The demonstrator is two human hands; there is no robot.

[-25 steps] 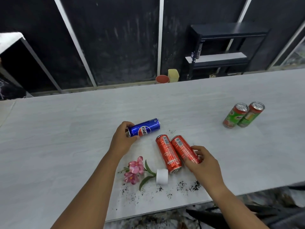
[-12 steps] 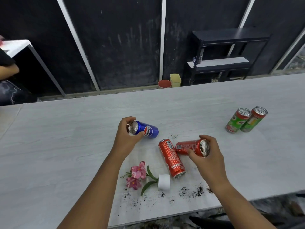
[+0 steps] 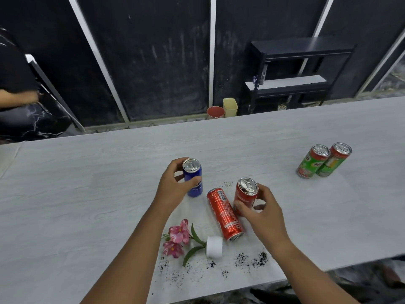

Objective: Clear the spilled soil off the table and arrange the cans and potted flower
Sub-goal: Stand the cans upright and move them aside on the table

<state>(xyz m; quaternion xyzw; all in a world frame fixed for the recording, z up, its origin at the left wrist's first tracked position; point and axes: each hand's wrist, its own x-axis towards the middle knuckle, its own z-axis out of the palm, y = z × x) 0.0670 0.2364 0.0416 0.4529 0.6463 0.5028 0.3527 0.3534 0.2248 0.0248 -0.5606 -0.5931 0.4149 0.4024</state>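
Nearest, soil [image 3: 252, 261] lies in dark specks along the table [image 3: 87, 205] edge, between my forearms and under my right wrist; just beyond it the white pot [image 3: 214, 246] lies on its side, mouth toward my left arm, with the pink flower [image 3: 178, 234] and its green leaves flat beside that arm; close against the pot's far right side a fallen can [image 3: 225, 213], red, lies between my hands, running away from me; my right hand [image 3: 266, 216] is curled round a second red can [image 3: 245, 195], thumb on the near side and fingers behind, holding it upright with a slight tilt; its base is hidden, so I cannot tell whether it touches the table; a few more specks sit just past it; my left hand [image 3: 173, 189] wraps the blue can [image 3: 192, 177], which is upright, thumb across its front and fingers round the back; well to the right of my right hand a green can [image 3: 312, 164] and a red-topped can [image 3: 333, 160] stand touching each other; past the far table edge sit a red cup [image 3: 215, 111] and a yellow cup [image 3: 230, 107], with a dark shelf [image 3: 291, 71] to their right; far left of my left hand is another person [image 3: 13, 91] in black.
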